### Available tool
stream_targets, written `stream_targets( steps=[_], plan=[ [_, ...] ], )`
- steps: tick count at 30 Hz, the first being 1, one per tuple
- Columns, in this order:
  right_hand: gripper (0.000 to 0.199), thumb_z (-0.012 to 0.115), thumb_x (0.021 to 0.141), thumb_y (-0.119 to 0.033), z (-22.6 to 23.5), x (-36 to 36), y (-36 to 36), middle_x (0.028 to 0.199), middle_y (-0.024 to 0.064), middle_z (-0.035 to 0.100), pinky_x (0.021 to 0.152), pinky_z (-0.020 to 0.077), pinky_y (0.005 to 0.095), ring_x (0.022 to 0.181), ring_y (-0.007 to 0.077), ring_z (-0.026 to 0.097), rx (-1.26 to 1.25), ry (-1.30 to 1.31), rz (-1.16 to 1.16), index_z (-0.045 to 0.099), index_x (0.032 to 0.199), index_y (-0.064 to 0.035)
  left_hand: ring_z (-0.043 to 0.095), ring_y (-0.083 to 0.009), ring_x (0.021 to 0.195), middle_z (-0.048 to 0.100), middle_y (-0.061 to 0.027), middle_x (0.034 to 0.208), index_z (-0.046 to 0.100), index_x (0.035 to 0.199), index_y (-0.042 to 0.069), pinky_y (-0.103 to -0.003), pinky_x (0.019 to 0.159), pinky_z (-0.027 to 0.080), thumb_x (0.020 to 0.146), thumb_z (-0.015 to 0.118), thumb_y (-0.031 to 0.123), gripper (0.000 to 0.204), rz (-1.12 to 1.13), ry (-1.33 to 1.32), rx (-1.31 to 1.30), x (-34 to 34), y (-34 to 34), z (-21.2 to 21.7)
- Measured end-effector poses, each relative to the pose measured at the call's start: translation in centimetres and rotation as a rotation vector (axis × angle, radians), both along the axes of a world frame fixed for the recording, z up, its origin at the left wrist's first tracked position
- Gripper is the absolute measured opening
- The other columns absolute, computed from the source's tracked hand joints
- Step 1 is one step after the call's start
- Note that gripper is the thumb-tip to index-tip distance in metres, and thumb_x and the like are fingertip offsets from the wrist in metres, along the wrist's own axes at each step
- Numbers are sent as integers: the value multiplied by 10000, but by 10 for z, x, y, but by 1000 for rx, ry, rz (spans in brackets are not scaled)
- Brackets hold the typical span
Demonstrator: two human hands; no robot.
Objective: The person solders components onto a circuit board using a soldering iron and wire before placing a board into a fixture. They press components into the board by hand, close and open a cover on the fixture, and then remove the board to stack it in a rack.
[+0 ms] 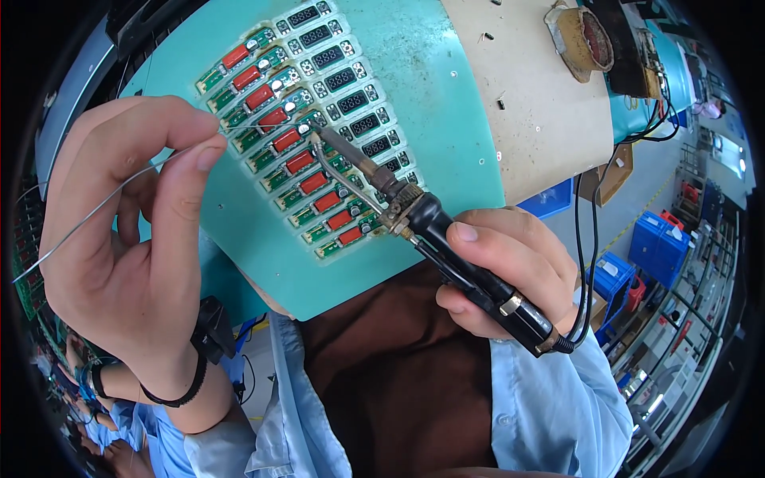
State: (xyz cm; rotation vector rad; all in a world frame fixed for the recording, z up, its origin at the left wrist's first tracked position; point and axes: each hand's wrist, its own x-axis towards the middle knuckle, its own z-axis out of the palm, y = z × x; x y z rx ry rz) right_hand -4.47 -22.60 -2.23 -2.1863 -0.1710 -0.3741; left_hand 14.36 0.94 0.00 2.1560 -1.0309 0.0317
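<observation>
My left hand (pixel 119 223) is raised at the left, with thumb and forefinger pinching a thin solder wire (pixel 247 127). The wire's free end reaches right to a row of small circuit boards (pixel 280 175), each carrying a red rectangular component (pixel 300 162). My right hand (pixel 522 255) grips a black soldering iron (pixel 434 227), which slants up and left. Its tip and a thin metal side tube meet the boards close to the wire's end; exact contact is hard to make out. Small dark digit displays (pixel 340 78) line the boards' right side.
A teal sheet (pixel 430 111) lies under the boards, beside a beige surface (pixel 526 103) with a few tiny loose parts. A brown-rimmed round holder (pixel 586 44) stands at the back right. Black cables (pixel 586 239) hang right of the iron. Blue bins (pixel 660 245) and another person's arm (pixel 119 382) appear farther off.
</observation>
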Motion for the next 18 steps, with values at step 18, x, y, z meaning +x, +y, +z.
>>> stream_targets(
  steps=[18],
  plan=[
    [489, 864, 853, -130, 3, 0, 1, 1056, 149, 716, 715, 571, 359, 880, 286, 722, 16, 32, 28, 689, 1291, 1, 691, -123, 882, 707, -131, 1096, 701, 1068, -43, -185, 681, 512, 955, 711, -74, 118, 39, 12, -10, -1, 6, -1]
  ],
)
